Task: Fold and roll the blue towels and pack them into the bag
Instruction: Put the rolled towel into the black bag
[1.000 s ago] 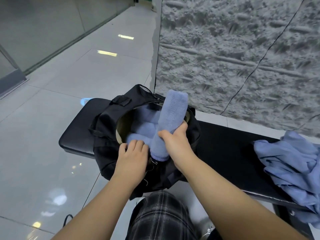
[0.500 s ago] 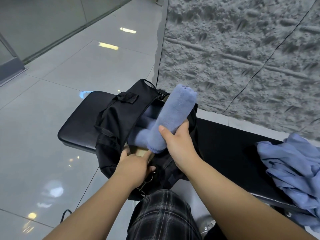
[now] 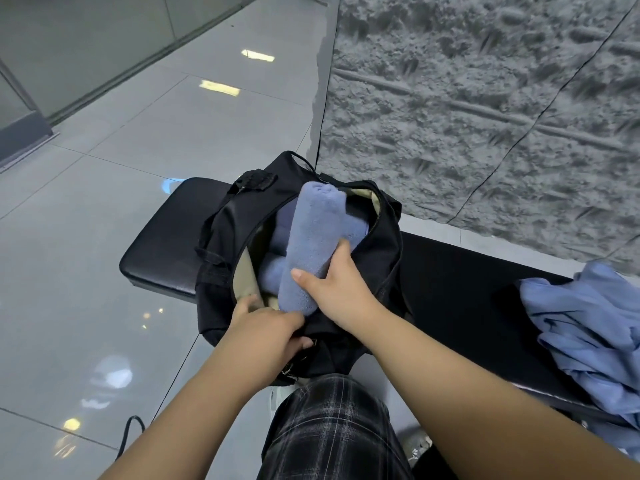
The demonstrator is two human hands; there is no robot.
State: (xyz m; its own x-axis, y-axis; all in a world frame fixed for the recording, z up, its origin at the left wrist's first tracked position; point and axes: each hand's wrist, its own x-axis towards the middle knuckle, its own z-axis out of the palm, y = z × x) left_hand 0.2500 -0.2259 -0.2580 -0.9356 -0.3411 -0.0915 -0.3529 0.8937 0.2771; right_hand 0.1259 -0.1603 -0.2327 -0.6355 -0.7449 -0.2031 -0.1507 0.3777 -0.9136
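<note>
Black bag (image 3: 304, 209) on the bench (image 3: 450, 289): its mouth now gapes wider than a moment ago. Your right hand (image 3: 332, 289) grips the rolled blue towel (image 3: 311, 251), lowered deeper inside; your left hand (image 3: 266, 323) pinches the near rim, so insertion is nearly complete.

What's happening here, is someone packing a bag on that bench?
Yes. A person is packing rolled blue towels into a black bag that sits on a black bench. The right hand grips a rolled towel lying across the bag's opening, not yet tucked in. The left hand holds the near edge of the bag open. Other rolled towels are already inside. A loose pile of blue cloth lies further along the bench, to the right.
</note>
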